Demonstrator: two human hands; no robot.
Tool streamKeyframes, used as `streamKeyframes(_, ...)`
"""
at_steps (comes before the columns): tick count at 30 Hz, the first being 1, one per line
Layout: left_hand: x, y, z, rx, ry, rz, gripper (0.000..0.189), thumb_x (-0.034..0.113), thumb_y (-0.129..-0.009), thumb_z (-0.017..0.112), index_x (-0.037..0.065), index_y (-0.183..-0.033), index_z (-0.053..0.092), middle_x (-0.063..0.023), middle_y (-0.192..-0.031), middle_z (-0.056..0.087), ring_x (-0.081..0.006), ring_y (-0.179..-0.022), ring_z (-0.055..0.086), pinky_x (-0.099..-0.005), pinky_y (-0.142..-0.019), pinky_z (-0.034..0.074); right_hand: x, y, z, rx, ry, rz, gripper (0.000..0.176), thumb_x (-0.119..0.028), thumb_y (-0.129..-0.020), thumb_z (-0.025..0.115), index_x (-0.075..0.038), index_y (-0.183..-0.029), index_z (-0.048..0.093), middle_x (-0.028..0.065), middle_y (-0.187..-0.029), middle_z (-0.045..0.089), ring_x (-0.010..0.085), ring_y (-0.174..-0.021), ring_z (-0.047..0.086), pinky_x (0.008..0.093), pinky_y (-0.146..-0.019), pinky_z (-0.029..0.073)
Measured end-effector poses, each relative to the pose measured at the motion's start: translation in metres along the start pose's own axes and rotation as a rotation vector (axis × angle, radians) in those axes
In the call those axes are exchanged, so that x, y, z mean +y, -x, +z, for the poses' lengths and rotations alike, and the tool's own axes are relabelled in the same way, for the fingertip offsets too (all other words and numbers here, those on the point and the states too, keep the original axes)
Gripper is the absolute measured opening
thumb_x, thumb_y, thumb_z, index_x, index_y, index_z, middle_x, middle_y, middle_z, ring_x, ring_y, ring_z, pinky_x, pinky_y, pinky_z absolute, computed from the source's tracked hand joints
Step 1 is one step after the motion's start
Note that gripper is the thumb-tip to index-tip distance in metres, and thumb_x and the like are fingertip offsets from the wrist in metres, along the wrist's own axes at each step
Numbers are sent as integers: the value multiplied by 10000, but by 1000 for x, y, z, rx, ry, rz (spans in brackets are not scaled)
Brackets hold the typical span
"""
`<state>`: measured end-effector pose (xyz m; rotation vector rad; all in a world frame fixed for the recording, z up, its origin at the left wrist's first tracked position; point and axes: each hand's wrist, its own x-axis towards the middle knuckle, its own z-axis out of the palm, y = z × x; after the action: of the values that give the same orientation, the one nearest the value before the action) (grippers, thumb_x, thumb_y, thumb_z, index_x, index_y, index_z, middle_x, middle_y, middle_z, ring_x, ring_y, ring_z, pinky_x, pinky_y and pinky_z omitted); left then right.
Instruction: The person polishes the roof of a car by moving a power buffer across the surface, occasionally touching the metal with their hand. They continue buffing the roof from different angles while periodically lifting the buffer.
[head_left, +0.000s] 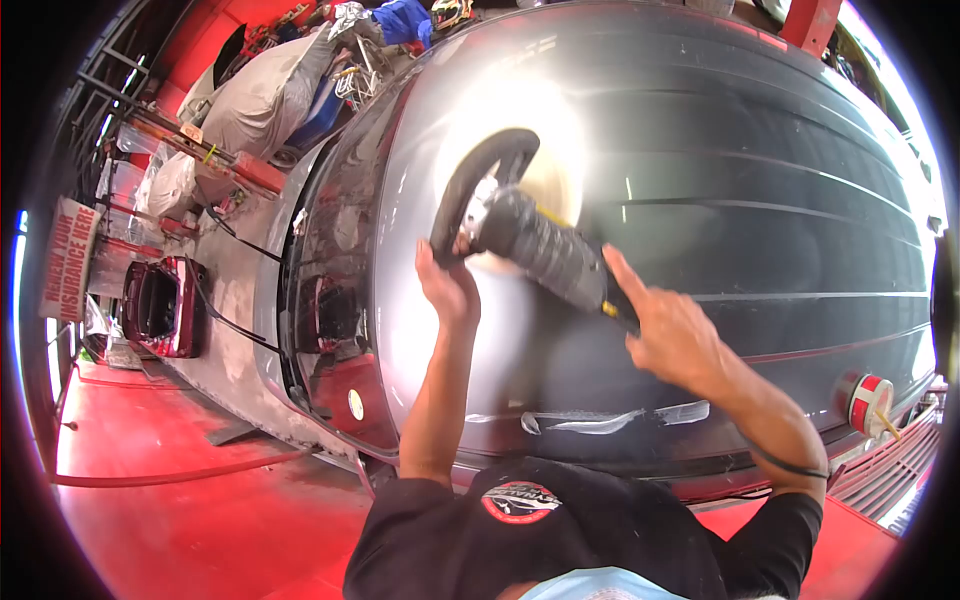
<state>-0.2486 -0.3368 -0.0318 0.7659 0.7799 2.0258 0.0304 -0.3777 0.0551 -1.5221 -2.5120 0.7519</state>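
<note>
From my remote seat I see the left hand, left of the frame's centre, grasping the lower end of a thick, curved black handle. The handle belongs to a black power polisher with yellow trim, which lies slantwise just above and left of the frame's centre. My view has the right hand wrapped around the tool's rear end, index finger laid along its body. A round, cream-coloured pad shows beneath the tool's head, over a glossy dark grey car roof. White smears of paste streak the roof at lower centre. At lower right I see a red-and-white labelled tub with a thin stick.
</note>
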Motion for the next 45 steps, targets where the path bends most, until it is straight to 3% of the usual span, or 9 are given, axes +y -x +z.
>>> streamKeyframes(1,9,20,0,23,-46,13,337,355,-1023,377,60,-912,497,-18,-790,465,-177,-835,461,-344,-859,394,-2,16,7,-5,-11,-20,998,-31,-678,676,-157,-1529,168,213,-764,623,407,-675,616,484,-658,511)
streamKeyframes(3,15,57,-22,8,-31,45,357,299,-1036,319,19,-906,497,-96,-879,566,-199,-860,507,-365,-871,386,-9,46,17,-13,-17,-39,1010,-44,-682,691,-173,-1533,162,207,-779,617,410,-667,613,491,-653,513)
streamKeyframes(9,15,168,-87,66,-196,25,443,284,-1020,318,-81,-1190,504,-193,-1111,583,-257,-1062,542,-399,-991,368,-26,131,32,-76,6,19,989,-137,-679,749,-116,-1513,219,191,-787,598,398,-659,616,482,-621,512)
streamKeyframes(16,37,192,-22,-155,-166,-30,502,318,-1000,366,-125,-1144,552,-228,-1088,604,-277,-1012,555,-390,-924,411,-25,189,26,-106,-86,181,926,-168,-706,720,-187,-1509,258,171,-784,591,405,-649,608,493,-596,510)
streamKeyframes(23,-26,101,10,-192,-153,-116,377,165,-1012,349,-130,-1137,547,-163,-1094,576,-213,-969,563,-347,-949,413,7,135,6,62,-132,194,969,-111,-702,704,-167,-1522,189,251,-918,639,449,-764,631,516,-729,515)
streamKeyframes(28,-50,10,72,-212,-120,-58,431,263,-1032,358,-48,-882,616,-102,-840,623,-145,-830,551,-298,-824,411,28,60,-23,144,-116,222,958,-70,-707,652,-166,-1526,165,254,-807,636,458,-753,617,511,-746,494)
streamKeyframes(39,-136,-174,114,-217,-176,-97,434,441,-979,435,41,-960,603,-63,-824,630,-162,-793,557,-312,-725,386,72,-100,-65,217,-35,252,943,-40,-698,603,-137,-1525,160,228,-681,619,434,-705,618,489,-673,465)
streamKeyframes(42,-153,-204,131,-202,-170,-114,448,473,-963,449,52,-962,604,-59,-826,639,-163,-783,558,-316,-722,388,80,-124,-78,236,-31,263,933,-36,-685,601,-72,-1513,173,239,-743,645,433,-744,631,476,-704,486)
streamKeyframes(45,-168,-226,150,-214,-147,-153,463,499,-951,462,59,-974,606,-57,-831,642,-165,-782,561,-316,-722,393,98,-141,-84,312,-24,264,942,-52,-702,591,-123,-1529,146,256,-726,636,427,-759,644,467,-770,470)
